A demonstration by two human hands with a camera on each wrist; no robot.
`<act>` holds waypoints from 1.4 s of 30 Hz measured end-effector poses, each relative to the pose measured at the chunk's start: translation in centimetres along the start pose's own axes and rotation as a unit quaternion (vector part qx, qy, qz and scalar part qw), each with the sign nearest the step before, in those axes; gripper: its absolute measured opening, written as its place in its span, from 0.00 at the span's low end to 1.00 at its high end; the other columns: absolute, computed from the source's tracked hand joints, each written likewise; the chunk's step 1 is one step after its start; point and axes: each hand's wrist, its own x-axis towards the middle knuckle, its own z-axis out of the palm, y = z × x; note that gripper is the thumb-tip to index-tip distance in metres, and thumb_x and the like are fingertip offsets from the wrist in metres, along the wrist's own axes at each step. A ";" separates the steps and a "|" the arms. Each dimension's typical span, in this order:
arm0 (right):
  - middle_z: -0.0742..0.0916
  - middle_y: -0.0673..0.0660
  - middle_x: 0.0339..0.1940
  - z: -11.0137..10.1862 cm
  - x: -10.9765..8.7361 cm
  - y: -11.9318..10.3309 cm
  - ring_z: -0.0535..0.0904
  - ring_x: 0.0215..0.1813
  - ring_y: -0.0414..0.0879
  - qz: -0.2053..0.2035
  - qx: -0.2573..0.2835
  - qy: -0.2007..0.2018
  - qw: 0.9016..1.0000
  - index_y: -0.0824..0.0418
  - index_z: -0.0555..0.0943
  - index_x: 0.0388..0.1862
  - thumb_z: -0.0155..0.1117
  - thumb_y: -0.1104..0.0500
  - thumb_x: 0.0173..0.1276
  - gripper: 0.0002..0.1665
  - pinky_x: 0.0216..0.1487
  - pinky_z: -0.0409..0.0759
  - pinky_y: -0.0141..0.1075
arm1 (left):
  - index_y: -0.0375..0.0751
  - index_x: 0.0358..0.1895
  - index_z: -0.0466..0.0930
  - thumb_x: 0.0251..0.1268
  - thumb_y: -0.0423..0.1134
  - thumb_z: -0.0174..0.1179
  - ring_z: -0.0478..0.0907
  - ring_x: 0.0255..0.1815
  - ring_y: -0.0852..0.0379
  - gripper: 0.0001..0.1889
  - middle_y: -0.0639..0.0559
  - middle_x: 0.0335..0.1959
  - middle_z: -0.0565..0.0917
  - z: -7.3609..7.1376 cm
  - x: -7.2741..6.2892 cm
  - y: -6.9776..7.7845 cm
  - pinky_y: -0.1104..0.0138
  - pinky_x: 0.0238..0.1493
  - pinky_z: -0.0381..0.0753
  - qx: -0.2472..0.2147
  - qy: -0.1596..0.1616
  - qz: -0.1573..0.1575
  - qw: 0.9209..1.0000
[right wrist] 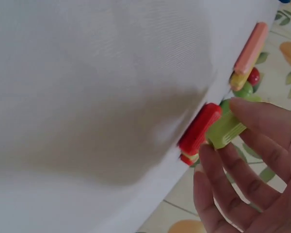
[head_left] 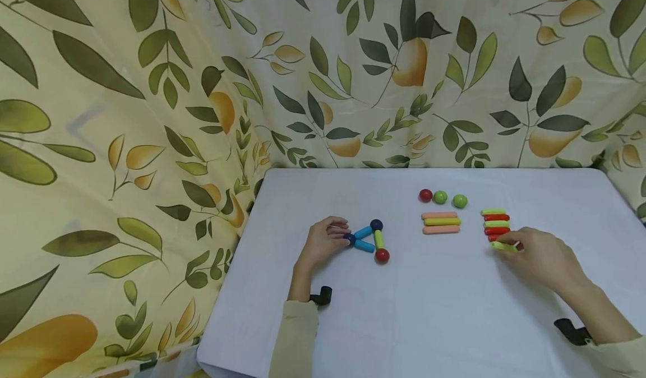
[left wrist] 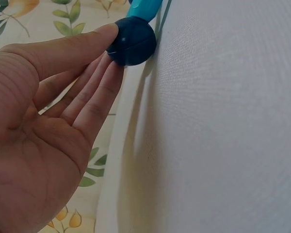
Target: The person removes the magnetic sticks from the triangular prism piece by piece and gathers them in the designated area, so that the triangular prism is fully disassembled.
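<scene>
On the left of the table, my left hand pinches a dark blue ball between thumb and fingers. Two blue rods fan out from that ball. A second dark blue ball, a light green rod and a red ball complete the triangle's outline. Over on the right, my right hand holds another light green rod by thumb and fingertips. It is at the near end of a column of red and green rods, beside a red rod.
Between the hands, two pink rods lie with a yellow rod between them. Behind them sit a small red ball and two green balls. A leaf-patterned curtain borders the white table at the back and left.
</scene>
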 end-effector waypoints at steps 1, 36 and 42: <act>0.88 0.67 0.42 0.0 0.0 0.2 0.83 0.42 0.65 0.002 -0.006 -0.003 1.000 0.66 0.88 0.52 0.79 0.56 0.60 0.23 0.32 0.81 0.56 | 0.28 0.61 0.79 0.56 0.20 0.74 0.88 0.52 0.53 0.28 0.39 0.53 0.87 0.0 0.0 0.0 0.68 0.53 0.87 0.000 0.000 -0.001 1.000; 0.90 0.64 0.37 0.3 1.9 -3.5 0.84 0.39 0.61 -0.045 -0.001 0.049 0.998 0.65 0.89 0.44 0.85 0.57 0.55 0.21 0.33 0.85 0.57 | 0.30 0.61 0.80 0.57 0.20 0.74 0.88 0.53 0.51 0.26 0.43 0.51 0.88 -0.2 0.0 0.1 0.68 0.53 0.87 0.009 -0.001 -0.005 1.000; 0.89 0.57 0.36 1.6 2.5 -6.9 0.83 0.39 0.53 -0.057 0.045 0.019 0.997 0.62 0.90 0.47 0.82 0.56 0.60 0.18 0.34 0.85 0.48 | 0.29 0.62 0.80 0.57 0.20 0.74 0.88 0.52 0.53 0.27 0.43 0.52 0.87 -0.2 -0.1 0.1 0.68 0.53 0.87 0.010 -0.005 -0.003 1.000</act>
